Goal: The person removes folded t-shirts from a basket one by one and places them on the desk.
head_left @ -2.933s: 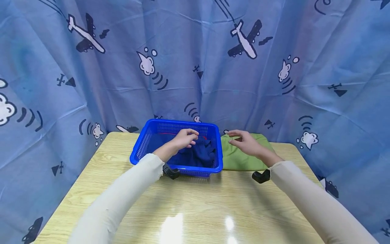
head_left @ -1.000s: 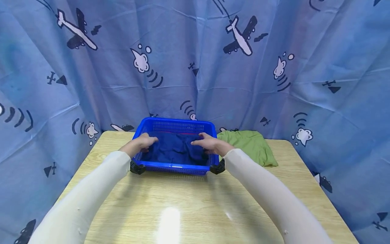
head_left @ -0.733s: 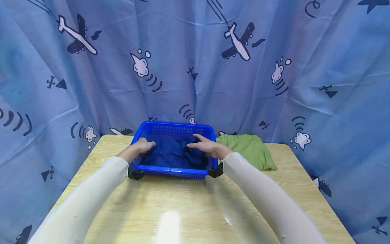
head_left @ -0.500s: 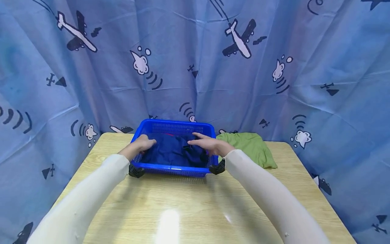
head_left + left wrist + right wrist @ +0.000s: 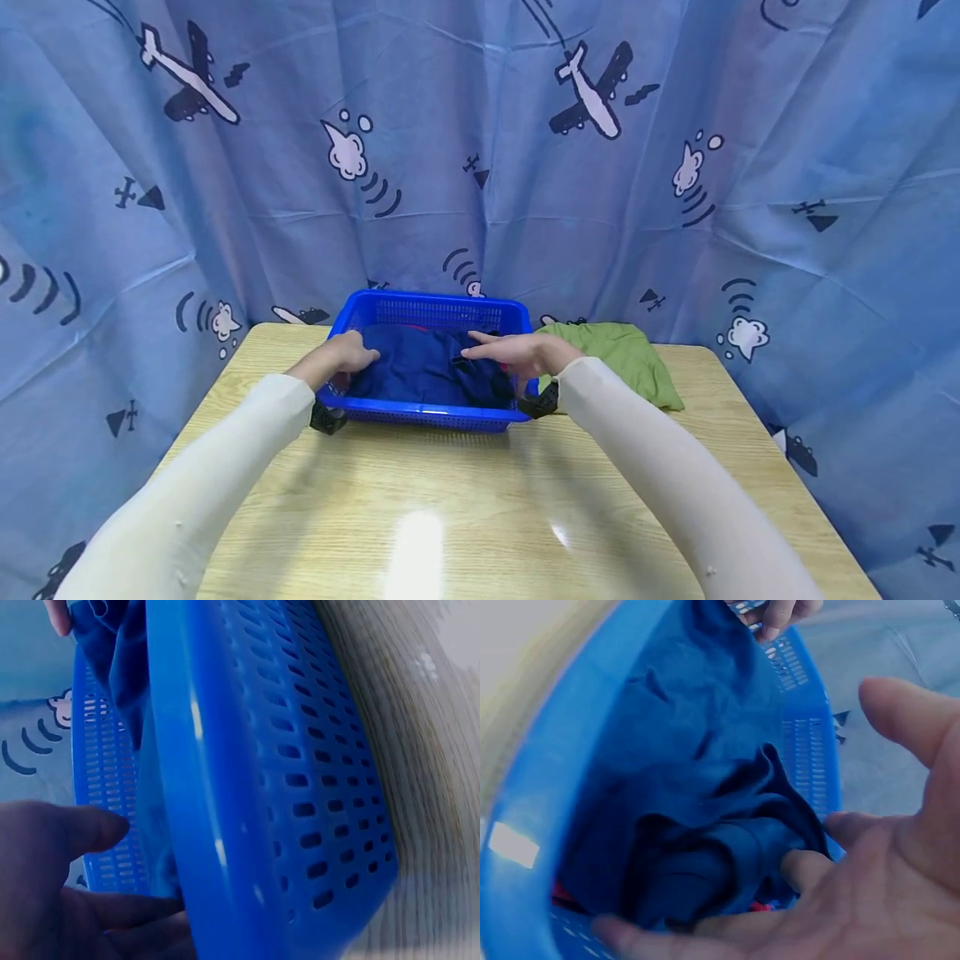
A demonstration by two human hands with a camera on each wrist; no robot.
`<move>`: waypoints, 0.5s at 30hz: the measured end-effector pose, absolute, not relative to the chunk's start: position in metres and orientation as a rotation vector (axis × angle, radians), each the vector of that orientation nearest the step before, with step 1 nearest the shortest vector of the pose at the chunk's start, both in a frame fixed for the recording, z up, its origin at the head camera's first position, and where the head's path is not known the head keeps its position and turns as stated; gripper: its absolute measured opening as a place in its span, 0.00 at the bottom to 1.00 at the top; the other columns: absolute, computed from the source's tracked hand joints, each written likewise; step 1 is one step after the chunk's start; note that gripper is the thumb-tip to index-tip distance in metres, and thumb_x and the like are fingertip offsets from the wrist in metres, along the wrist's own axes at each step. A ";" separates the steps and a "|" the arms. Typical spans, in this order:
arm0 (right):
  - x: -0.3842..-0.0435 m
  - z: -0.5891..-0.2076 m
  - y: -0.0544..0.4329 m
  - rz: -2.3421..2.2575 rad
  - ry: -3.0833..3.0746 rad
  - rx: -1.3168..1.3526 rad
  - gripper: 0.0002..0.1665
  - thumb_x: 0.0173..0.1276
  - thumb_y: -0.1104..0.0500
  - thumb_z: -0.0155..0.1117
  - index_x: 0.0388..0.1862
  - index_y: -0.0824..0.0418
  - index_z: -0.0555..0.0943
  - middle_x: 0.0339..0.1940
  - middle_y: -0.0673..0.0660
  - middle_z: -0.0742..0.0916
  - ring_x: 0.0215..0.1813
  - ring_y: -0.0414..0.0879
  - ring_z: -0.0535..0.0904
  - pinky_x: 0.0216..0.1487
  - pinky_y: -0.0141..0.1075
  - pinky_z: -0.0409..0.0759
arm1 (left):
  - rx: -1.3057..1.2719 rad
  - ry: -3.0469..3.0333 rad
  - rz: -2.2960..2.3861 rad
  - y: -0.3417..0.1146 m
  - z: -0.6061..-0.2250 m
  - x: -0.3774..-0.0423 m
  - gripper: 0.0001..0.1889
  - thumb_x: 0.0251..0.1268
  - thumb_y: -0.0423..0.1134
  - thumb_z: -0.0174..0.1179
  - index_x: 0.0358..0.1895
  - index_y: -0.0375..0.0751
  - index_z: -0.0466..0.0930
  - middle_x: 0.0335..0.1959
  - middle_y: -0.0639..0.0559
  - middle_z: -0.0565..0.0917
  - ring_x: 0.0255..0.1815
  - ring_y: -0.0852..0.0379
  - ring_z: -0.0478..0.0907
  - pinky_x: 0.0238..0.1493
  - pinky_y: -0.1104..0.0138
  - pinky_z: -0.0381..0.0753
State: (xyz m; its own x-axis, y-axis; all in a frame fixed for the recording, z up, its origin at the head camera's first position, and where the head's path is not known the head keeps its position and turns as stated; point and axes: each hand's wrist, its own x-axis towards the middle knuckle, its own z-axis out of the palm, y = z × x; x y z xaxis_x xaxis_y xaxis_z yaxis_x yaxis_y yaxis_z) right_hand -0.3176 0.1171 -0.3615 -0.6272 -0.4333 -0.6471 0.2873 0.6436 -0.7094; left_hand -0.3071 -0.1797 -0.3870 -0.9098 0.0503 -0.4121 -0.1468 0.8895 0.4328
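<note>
A: From the head view, what could go wrong?

B: The navy cloth [image 5: 420, 367] lies inside the blue basket [image 5: 427, 409], at the far side of the table [image 5: 450, 517]. The left hand [image 5: 350, 352] reaches in at the left end, the right hand [image 5: 517, 354] at the right. If one end rose ahead of the other, I'd expect the cloth to slump. The green cloth [image 5: 615, 354], just right of the basket, could be nudged by the right arm.

A: And the left wrist view?

B: Thumb and fingers stand apart, with no cloth seen between them; the fingertips dip behind the rim, out of sight. Catching that rim could drag the basket along.

A: The right wrist view?

B: That hand is spread wide, its fingers at the navy cloth's right edge, with no firm hold showing. Red bits [image 5: 760, 906] peek out beside it, so something underneath might come up too. The navy cloth itself looks soft and dark, flatter on the left, rumpled into deep folds on the right.
</note>
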 end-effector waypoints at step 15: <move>-0.314 -0.389 0.120 -1.018 2.127 -0.265 0.47 0.74 0.56 0.63 0.84 0.45 0.51 0.86 0.59 0.45 0.83 0.64 0.53 0.69 0.59 0.74 | -0.072 2.567 0.717 -0.182 -0.391 -0.305 0.21 0.76 0.47 0.53 0.48 0.27 0.71 0.35 0.38 0.78 0.27 0.46 0.86 0.33 0.57 0.89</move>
